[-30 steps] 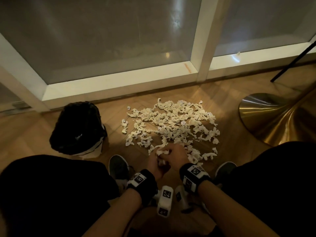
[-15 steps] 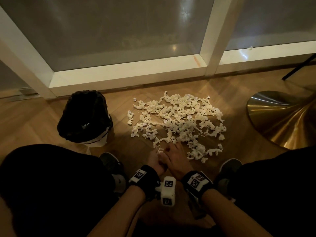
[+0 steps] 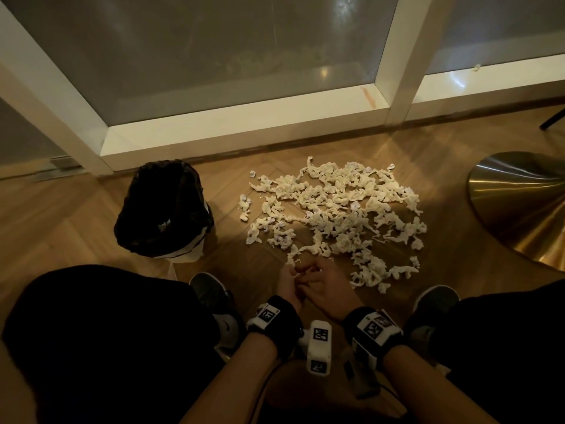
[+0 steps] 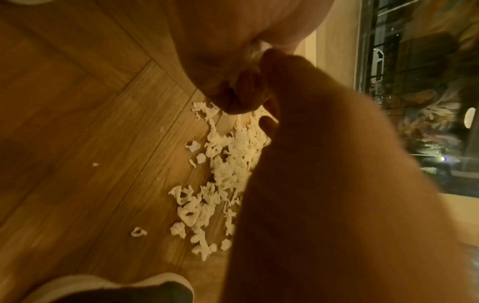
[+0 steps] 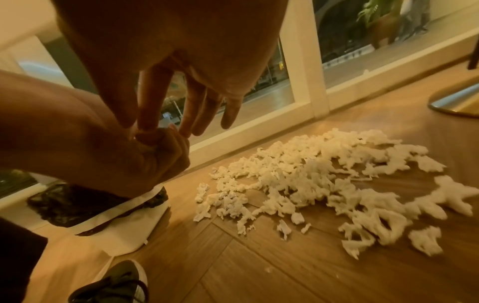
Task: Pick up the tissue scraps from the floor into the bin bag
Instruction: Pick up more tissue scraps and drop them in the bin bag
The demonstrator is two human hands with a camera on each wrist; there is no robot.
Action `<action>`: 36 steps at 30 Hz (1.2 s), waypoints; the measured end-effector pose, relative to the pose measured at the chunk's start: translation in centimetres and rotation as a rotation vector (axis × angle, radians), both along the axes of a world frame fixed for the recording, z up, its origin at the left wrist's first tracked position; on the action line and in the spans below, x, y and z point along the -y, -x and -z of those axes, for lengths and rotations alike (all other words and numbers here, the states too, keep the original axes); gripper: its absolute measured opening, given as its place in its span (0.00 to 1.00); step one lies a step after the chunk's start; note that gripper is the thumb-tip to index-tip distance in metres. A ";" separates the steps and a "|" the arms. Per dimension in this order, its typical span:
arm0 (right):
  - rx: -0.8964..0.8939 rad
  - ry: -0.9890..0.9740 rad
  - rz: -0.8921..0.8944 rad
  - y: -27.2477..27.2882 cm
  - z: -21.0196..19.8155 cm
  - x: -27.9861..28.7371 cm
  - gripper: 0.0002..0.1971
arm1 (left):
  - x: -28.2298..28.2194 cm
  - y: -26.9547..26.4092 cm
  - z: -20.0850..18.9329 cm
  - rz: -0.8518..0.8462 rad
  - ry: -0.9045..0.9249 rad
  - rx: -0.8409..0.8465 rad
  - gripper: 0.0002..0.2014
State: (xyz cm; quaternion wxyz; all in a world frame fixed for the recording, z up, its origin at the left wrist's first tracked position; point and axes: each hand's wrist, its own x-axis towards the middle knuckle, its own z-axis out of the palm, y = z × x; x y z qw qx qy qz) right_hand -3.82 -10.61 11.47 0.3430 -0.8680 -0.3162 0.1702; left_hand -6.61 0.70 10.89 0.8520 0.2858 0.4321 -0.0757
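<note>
Your left hand [image 3: 289, 283] is curled into a fist, what it holds unclear; your right hand [image 3: 328, 286] touches it, fingers straight. The tissue scraps [image 3: 339, 215] lie mid-frame on the floor [image 3: 76, 215] — bin bag [image 3: 162, 209] to their left.

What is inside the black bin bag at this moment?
In the head view, the black bin bag lining the white bin shows a dark interior with one small pale patch, perhaps a scrap. Its depths are too dark to tell; the right wrist view shows only its outside.

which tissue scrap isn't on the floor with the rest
The lone tissue scrap on the white window ledge, upper right; the rest form the pile on the wooden floor.
</note>
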 end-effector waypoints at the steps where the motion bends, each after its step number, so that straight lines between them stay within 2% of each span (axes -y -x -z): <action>1: 0.024 0.015 -0.023 -0.1 0.0 -0.1 0.17 | -0.4 -0.1 -0.1 0.009 -0.037 -0.017 0.21; 8: 0.096 0.033 -0.041 0.0 -1.3 -0.1 0.17 | -1.3 -0.7 -0.3 0.082 -0.166 -0.117 0.15; 11: 0.096 0.041 -0.073 0.3 -1.5 -0.1 0.17 | -1.2 -0.5 0.6 0.060 -0.162 -0.124 0.15; 14: -0.038 0.005 -0.028 0.6 -1.6 0.0 0.19 | -1.1 -0.5 0.9 0.016 -0.211 -0.176 0.16; 17: -0.182 -0.137 0.056 0.6 -1.1 0.5 0.13 | -1.1 -0.7 1.1 0.026 -0.282 -0.219 0.14; 19: -0.216 -0.148 0.085 0.6 -0.4 0.8 0.11 | -1.2 -0.9 1.5 0.090 -0.303 -0.222 0.22; 21: -0.332 -0.106 0.187 0.2 0.7 1.2 0.09 | -1.7 -1.6 2.6 0.197 -0.349 -0.242 0.27; 24: -0.459 -0.010 0.353 -1.1 2.8 1.7 0.09 | -3.0 -2.7 3.3 0.389 -0.472 -0.286 0.20; 28: -0.503 0.189 0.272 -3.7 4.5 0.7 0.14 | -6.8 -4.0 3.0 0.609 -0.681 -0.250 0.16; 31: -0.527 0.348 0.183 -5.8 6.2 -0.6 0.17 | -10.7 -3.6 3.6 0.526 -0.795 -0.223 0.15; 33: -0.531 0.438 0.131 -7.2 7.6 -1.7 0.19 | -12.3 -2.7 4.9 0.414 -0.847 -0.281 0.18; 36: -0.368 0.600 -0.066 -9.1 9.4 -3.4 0.26 | -12.0 -1.5 7.0 0.345 -0.846 -0.368 0.26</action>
